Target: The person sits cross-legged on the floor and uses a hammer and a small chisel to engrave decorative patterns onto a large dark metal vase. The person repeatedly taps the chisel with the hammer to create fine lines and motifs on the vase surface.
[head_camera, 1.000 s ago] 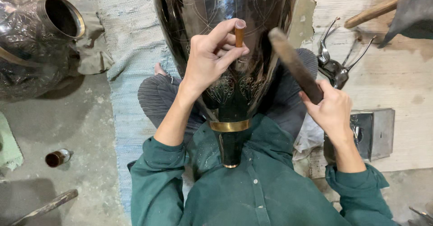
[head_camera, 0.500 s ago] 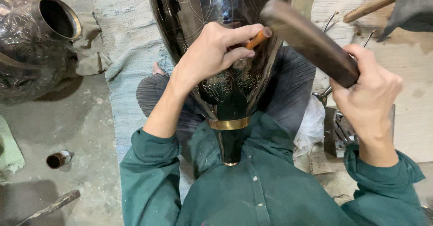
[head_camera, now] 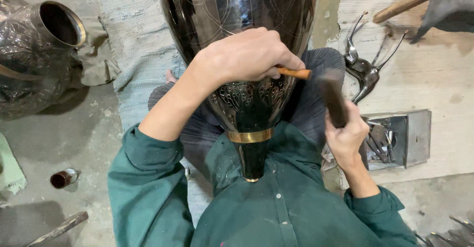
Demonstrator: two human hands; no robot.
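The glossy black metal vase (head_camera: 242,44) lies across the person's lap, neck toward them; dense engraving bands its lower body, scribed outlines above remain uncut. The left hand (head_camera: 247,54) grips an orange-handled chisel (head_camera: 294,73); at 4 o'clock, the right hand (head_camera: 345,136) clasps a dark wooden mallet (head_camera: 332,98).

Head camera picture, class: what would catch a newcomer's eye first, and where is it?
A large dark engraved vase with a brass band fills the centre, lying in the person's lap. The left hand holds a wooden-handled chisel against it, and the right hand grips a dark mallet beside it. Another metal vessel lies at the far left.
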